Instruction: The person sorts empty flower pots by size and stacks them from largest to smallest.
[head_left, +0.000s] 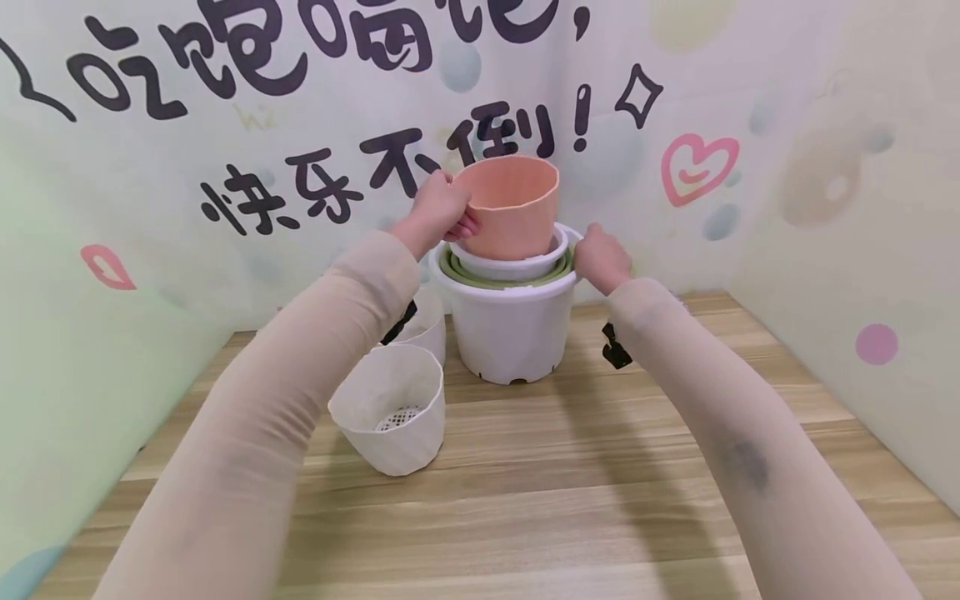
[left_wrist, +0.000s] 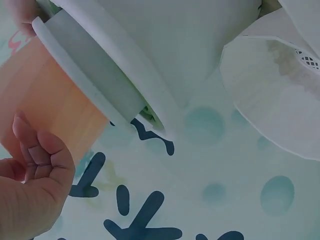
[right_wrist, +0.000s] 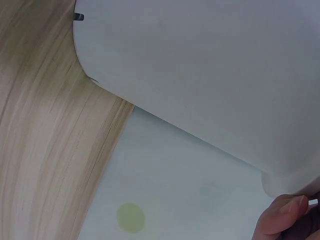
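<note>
My left hand (head_left: 442, 208) grips the orange flower pot (head_left: 517, 229) at its left rim, thumb and fingers on either side of the wall. The orange pot's lower part sits within a smaller white pot (head_left: 510, 270), which hides its base. Below that, green pot rims (head_left: 564, 267) show inside the large white pot (head_left: 510, 342), which stands upright on the table. At the right, my right hand (head_left: 602, 258) holds the large white pot by its rim. The right wrist view shows the right thumb (right_wrist: 287, 207) at that rim, with most fingers hidden.
Left of the stack, a white faceted pot (head_left: 397, 450) with a perforated bottom stands on the wooden table (head_left: 517, 517). Another white pot (head_left: 429, 325) is behind it, partly covered by my left sleeve. A printed cloth wall (head_left: 787, 208) rises behind and beside the table.
</note>
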